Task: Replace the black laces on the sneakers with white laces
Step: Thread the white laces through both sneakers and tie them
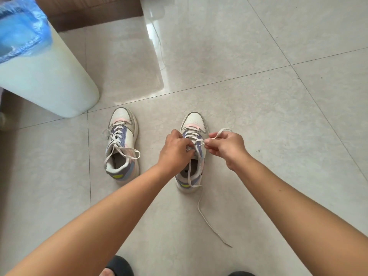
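Currently both sneakers stand on the tile floor [258,116]; left sneaker [121,144] fully laced in white. Left hand [176,149] grips the right sneaker [192,124] at the tongue, right hand [225,145] pinches the white lace [219,133] near the upper eyelets; the other end [209,222] trails on floor

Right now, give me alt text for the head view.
Both hands thread a white lace through the right sneaker on a tiled floor: left hand holds the eyelet area, right hand pinches the lace end. Another sneaker, already white-laced, stands alongside.
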`<state>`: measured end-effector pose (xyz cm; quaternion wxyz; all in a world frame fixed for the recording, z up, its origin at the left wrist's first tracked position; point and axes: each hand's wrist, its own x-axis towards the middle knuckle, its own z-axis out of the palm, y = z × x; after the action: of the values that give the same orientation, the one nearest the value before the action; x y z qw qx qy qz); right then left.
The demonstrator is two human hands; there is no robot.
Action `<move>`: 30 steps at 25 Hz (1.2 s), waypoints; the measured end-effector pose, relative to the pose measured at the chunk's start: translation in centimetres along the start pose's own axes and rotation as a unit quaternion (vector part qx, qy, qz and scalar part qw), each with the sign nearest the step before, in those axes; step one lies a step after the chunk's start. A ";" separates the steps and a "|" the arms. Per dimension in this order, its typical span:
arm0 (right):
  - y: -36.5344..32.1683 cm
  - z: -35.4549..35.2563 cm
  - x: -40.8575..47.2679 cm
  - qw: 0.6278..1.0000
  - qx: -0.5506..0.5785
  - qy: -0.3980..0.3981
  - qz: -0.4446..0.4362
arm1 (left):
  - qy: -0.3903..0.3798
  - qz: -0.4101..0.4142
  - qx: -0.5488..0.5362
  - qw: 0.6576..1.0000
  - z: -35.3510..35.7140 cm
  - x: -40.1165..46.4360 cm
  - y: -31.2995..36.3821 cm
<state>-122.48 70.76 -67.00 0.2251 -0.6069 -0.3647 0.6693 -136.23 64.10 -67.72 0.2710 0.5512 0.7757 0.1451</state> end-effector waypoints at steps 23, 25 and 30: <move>2.7 1.7 0.1 0.986 -0.106 0.051 -0.117 | 0.003 -0.004 -0.031 1.000 0.6 0.2 -0.1; 2.7 1.7 -0.4 0.984 -0.121 0.050 -0.120 | 0.002 -0.008 -0.028 1.000 0.7 0.1 -0.2; 3.7 1.5 -1.7 0.997 -0.015 0.006 -0.075 | 0.044 -0.035 0.013 0.998 1.3 -0.3 0.4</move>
<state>-123.12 66.83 -68.73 0.2677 -0.5854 -0.4180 0.6410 -135.12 63.86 -68.50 0.2342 0.5200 0.8076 0.1498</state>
